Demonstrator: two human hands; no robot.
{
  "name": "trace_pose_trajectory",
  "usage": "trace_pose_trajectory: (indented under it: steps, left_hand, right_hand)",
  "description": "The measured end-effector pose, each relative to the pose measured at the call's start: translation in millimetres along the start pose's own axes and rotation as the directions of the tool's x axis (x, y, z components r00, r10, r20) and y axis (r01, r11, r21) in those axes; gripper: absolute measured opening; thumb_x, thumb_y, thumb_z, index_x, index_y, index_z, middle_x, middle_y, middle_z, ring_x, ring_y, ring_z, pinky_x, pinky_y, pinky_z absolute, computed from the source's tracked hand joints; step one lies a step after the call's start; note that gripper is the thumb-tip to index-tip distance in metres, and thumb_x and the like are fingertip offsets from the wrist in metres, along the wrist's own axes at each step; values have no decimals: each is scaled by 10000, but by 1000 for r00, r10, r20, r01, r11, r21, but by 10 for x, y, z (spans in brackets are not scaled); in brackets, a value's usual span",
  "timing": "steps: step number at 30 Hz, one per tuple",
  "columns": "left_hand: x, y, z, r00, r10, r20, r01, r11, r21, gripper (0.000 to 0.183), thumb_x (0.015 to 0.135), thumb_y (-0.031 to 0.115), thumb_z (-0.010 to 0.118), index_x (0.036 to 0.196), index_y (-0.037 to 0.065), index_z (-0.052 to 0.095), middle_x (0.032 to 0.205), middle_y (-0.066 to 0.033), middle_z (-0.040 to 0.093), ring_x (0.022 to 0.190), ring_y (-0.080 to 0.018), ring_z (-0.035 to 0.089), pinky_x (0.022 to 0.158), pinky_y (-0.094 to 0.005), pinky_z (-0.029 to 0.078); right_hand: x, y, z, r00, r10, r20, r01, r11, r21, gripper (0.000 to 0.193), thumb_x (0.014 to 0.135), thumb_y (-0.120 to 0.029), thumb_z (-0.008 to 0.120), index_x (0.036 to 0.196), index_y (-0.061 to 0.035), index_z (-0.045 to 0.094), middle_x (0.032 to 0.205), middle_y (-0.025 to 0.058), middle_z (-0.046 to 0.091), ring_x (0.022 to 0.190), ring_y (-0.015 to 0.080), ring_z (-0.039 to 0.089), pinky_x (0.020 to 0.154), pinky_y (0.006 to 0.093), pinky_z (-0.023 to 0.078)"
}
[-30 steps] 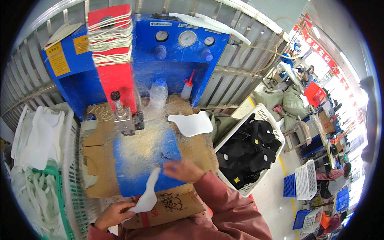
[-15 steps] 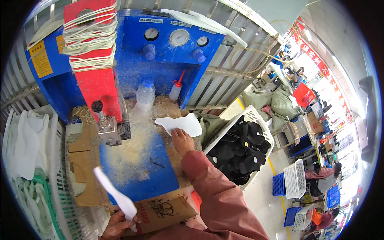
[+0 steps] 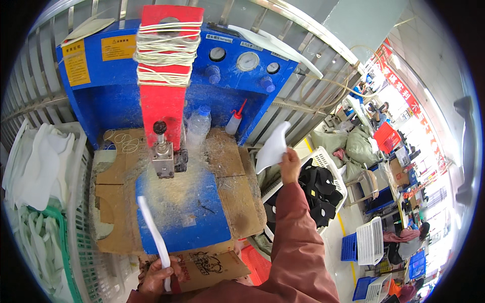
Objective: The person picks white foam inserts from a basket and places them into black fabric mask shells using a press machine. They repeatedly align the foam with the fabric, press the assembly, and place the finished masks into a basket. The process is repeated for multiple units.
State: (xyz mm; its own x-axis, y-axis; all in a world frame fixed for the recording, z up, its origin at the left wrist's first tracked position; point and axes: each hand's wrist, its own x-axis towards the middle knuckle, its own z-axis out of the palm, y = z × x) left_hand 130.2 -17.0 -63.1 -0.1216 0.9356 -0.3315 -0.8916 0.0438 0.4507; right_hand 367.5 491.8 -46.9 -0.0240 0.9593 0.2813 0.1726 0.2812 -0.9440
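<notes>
My right hand [image 3: 290,166] pinches a white insole-shaped piece [image 3: 272,147], raised to the right of the work table. Below it and a little to the right is a white basket [image 3: 331,158] holding black cut pieces [image 3: 314,194]. My left hand [image 3: 159,279] grips the lower end of another white insole [image 3: 153,227], seen nearly edge-on. That insole's upper part stands over the dusty blue mat [image 3: 202,233]. A metal machine head [image 3: 163,164] hangs above the mat from a red arm [image 3: 162,108] wound with pale cord.
Behind stands a blue machine housing [image 3: 101,83] with gauges [image 3: 248,61]. A clear bottle [image 3: 198,126] and a red-tipped squeeze bottle [image 3: 234,122] are under it. Cardboard [image 3: 237,197] surrounds the mat. A crate [image 3: 83,217] of white pieces stands left. Sacks [image 3: 348,144] lie farther right.
My right hand has lifted its white insole off the table's right side and carried it right, tilting it up. My left hand still holds its insole, now more upright. The view has shifted.
</notes>
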Motion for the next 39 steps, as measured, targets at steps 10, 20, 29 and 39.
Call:
trace_pose_trajectory:
  steps: [10,20,29,39]
  left_hand:
    - [384,-18,434,951,308,31,-306,950,-60,461,985,53,542,1435,83,448,1516,-128,424,1397,-335,419,1120,-473,426]
    - [333,222,203,786,548,-287,-511,836,199,438,913,-23,623,1338,46,544,1216,-90,650,1083,-212,647,966,-362,533]
    - [46,481,104,765,597,-240,-557,801,218,426,868,-68,648,1281,13,588,1179,-112,678,1040,-216,680,940,-368,566]
    - [-141,779,-140,696,657,-289,-446,712,543,386,846,-48,676,1226,2,628,1080,-64,691,916,-140,658,836,-300,537]
  right_hand:
    - [-2671,-1463,491,754,-410,514,561,808,-179,326,825,74,595,1132,-4,671,1027,167,714,908,324,711,762,371,582]
    - [-3314,-1552,1084,346,-581,737,761,633,141,367,797,-99,672,1159,-41,664,1229,104,652,1116,271,648,891,379,538]
    - [-2800,-1243,889,625,198,755,-418,902,110,430,1014,-271,584,1335,11,537,1227,72,629,1127,139,565,914,308,477]
    - [-2799,-1276,1295,637,154,755,-576,747,333,337,976,-73,620,1295,24,566,1061,40,674,943,91,602,811,249,490]
